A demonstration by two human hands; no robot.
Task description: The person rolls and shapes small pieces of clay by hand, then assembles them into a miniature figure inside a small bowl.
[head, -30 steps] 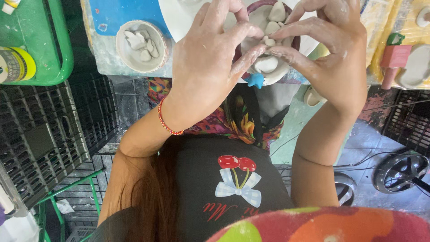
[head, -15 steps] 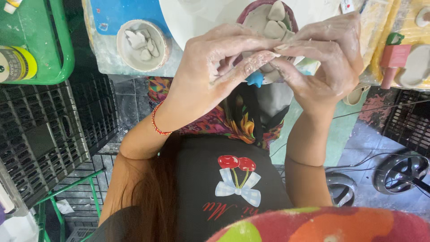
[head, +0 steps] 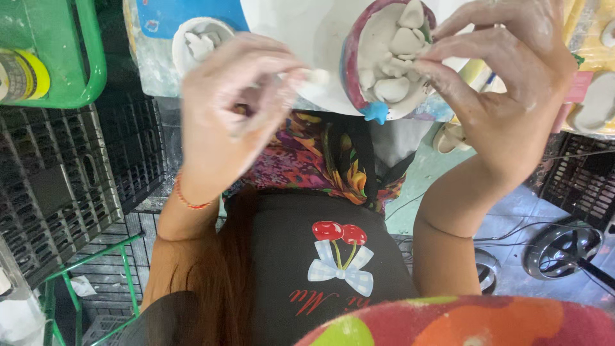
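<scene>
Above the lap, at the near edge of the white round board (head: 307, 45), sits a clay-lined bowl (head: 391, 61) with a maroon rim, packed with pale clay lumps. Right hand (head: 506, 96) is just right of the bowl, clay-dusted, fingers bent and loosely spread; thumb and forefinger tips touch the lumps at the bowl's right rim. Cannot tell whether they actually pinch a lump. Left hand (head: 237, 109) is left of the bowl, apart from it, blurred; fingers curled together, tips pinching a small white clay piece (head: 317, 77) that points toward the bowl. Red string bracelet (head: 189, 198) on the left wrist. Small blue bit (head: 375, 114) pokes out under the bowl's near rim. Far left of the bowl, past the left hand, a small white cup (head: 202, 41) holds more clay bits. Farther left still, a green tray (head: 57, 57), with black plastic crates (head: 57, 186) below it. Below the bowl: floral apron (head: 307, 154), then a black shirt with a cherry-and-bow print (head: 339, 256). Right of the bowl, past the right hand, a pale shaped clay piece (head: 599, 102) lies on a yellow surface.
</scene>
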